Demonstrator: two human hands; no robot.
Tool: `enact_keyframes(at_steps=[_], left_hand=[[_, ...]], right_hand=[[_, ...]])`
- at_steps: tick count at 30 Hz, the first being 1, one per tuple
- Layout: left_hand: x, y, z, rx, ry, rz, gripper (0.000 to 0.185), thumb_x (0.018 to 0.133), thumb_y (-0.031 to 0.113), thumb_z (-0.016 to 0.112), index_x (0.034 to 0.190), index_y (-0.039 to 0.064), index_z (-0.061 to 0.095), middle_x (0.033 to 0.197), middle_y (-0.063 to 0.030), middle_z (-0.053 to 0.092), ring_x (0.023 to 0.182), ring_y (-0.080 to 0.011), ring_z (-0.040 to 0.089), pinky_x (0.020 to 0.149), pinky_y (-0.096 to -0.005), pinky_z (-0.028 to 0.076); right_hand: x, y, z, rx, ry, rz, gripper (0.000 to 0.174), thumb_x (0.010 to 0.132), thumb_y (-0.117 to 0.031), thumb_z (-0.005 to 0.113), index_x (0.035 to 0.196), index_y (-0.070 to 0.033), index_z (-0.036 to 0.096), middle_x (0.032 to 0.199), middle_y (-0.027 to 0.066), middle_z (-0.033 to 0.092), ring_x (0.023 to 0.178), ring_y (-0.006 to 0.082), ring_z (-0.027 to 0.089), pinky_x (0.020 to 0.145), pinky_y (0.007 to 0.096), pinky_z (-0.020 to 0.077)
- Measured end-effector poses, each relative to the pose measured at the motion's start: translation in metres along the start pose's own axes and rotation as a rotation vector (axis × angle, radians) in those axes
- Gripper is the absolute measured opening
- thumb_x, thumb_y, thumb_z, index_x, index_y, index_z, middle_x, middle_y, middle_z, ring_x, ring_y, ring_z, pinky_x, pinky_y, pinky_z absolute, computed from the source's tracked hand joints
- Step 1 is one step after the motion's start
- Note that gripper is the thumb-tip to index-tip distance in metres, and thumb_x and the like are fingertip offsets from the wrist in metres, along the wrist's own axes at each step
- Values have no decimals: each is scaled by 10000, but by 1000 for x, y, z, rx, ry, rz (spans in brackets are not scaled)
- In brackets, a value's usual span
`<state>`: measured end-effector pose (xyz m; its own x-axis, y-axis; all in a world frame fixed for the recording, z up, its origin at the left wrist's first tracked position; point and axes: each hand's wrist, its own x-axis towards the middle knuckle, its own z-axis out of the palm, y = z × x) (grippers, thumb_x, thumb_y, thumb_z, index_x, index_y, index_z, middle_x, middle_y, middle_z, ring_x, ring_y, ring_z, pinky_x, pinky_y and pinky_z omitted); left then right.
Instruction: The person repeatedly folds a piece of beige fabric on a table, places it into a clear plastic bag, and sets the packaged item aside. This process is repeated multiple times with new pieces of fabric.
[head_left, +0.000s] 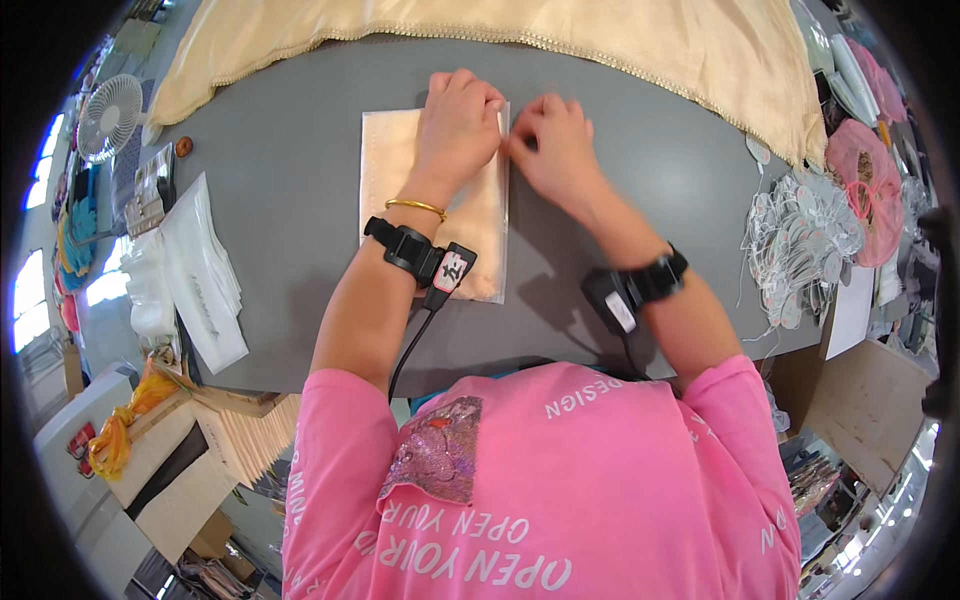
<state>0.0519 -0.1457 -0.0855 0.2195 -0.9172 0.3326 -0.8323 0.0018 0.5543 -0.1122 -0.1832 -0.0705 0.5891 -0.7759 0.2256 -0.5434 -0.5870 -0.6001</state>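
A clear plastic bag (505, 247) with folded cream fabric (390, 157) inside lies flat on the grey table (300, 180) before me. My left hand (461, 124) rests on the bag's upper right part, its fingers curled near the top edge; whether they pinch the plastic cannot be seen. Just beyond the bag's right edge is my right hand (553, 142), slightly blurred, with bent fingers and its thumb side close to that edge. What it may hold is unclear. Each wrist bears a black strap with a cabled device.
Cream fabric with a trimmed edge (525, 19) spans the table's far side. Stacked clear bags (206, 277) lie at the left, near a brown round object (183, 146) and a white fan (111, 118). Many strung tags (802, 240) and a pink bag (866, 187) are at the right.
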Motion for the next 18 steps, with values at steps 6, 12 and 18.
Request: enact_keyframes(at_steps=[6, 12, 18], left_hand=[[3, 8, 1, -18, 32, -16, 130, 953, 127, 609, 981, 62, 717, 1042, -86, 643, 1132, -313, 538, 996, -421, 475], [-31, 12, -94, -77, 177, 0, 249, 959, 101, 592, 1193, 34, 643, 1293, -163, 601, 1320, -368, 501, 1117, -466, 414], [-120, 20, -72, 359, -90, 94, 580, 932, 222, 588, 1434, -56, 498, 1591, -238, 383, 1528, -418, 282, 1257, -546, 206]], right_hand=[[-114, -50, -42, 145, -331, -71, 174, 839, -163, 736, 788, -21, 651, 1058, 105, 573, 1031, 323, 515, 871, 443, 413], [-70, -42, -70, -82, -550, -37, 237, 882, -249, 737, 932, -20, 701, 1143, 117, 629, 1095, 312, 589, 968, 456, 454], [-26, -50, -2, -176, -96, -553, 732, 957, -501, 626, 1451, 26, 508, 1540, 190, 485, 1481, 336, 392, 1239, 459, 278]])
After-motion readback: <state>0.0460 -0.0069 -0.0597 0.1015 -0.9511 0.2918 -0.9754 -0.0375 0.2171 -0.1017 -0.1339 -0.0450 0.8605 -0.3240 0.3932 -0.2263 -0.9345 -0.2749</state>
